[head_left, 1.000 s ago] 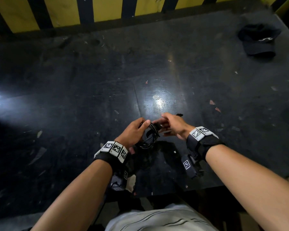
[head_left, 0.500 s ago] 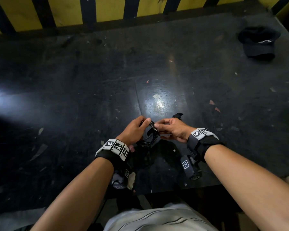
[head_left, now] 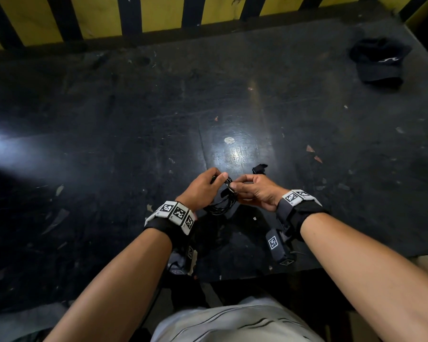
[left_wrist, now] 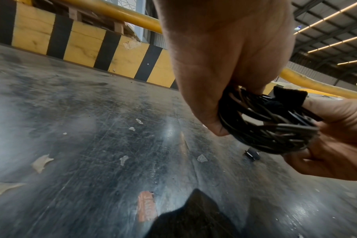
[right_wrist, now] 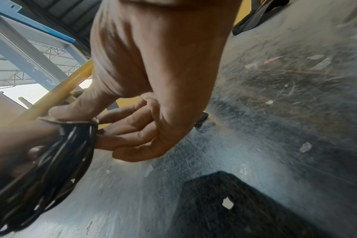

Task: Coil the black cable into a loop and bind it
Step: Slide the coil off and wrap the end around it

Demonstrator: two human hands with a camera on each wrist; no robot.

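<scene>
Each bare forearm wears a black wrist strap point(head_left: 163, 224) topped with white blocks point(head_left: 176, 212) bearing black square-code markers. A small tagged camera unit point(head_left: 277, 245) hangs under the right strap. Light striped trousers point(head_left: 232, 324) cover the lap.

Dark, scuffed desk point(head_left: 109, 144) with a glossy top, scratched all over and flecked with pale scraps point(left_wrist: 41, 162) of paper or tape. Bright glare patch point(head_left: 236, 153) near the middle, softer bluish wash of light point(head_left: 8, 154) along the left edge. Yellow-and-black striped barrier point(head_left: 158, 13) along the far side, paint chipped in places. Yellow pipe rail point(left_wrist: 120, 14) above the barrier. Black cap point(head_left: 378, 61) lying at the far right corner of the desk. Overhead, dark roof beams with rows of strip lights point(left_wrist: 332, 16). Steel trusses and a pale, daylit opening point(right_wrist: 14, 64) beyond, framed by a blue-edged column.
</scene>
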